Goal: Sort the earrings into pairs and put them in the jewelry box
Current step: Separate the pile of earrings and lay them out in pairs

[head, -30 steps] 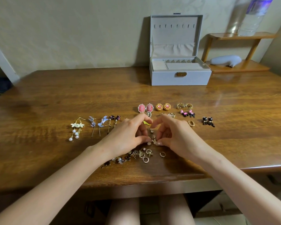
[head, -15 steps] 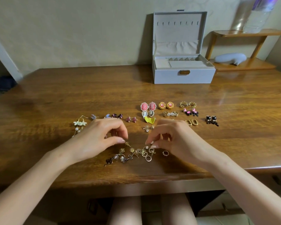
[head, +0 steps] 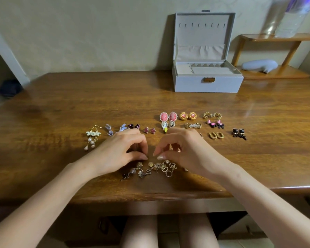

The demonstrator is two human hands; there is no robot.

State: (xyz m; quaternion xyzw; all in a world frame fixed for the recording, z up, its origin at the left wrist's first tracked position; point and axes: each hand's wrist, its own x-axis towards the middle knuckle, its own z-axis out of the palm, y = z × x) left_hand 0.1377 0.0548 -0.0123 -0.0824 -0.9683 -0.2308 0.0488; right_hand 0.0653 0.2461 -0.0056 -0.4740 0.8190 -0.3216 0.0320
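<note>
Just beyond the near tangle of unsorted earrings (head: pixel 151 170), the left hand (head: pixel 122 151) pinches a tiny stud (head: pixel 147 156), the right hand (head: pixel 186 149) curls narrowly, contents unclear; such light, snag-prone pieces probably lift best by the post.

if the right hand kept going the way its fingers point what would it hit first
Probably the left hand: the right hand's fingertips point left at its thumb and forefinger across a small gap. Depth is unclear; dipping, it would touch the loose earrings.

left hand (head: pixel 122 151) — shifted right | right hand (head: pixel 184 149) — shifted left | gap between them narrower, above loose earrings (head: pixel 156 169)
</note>
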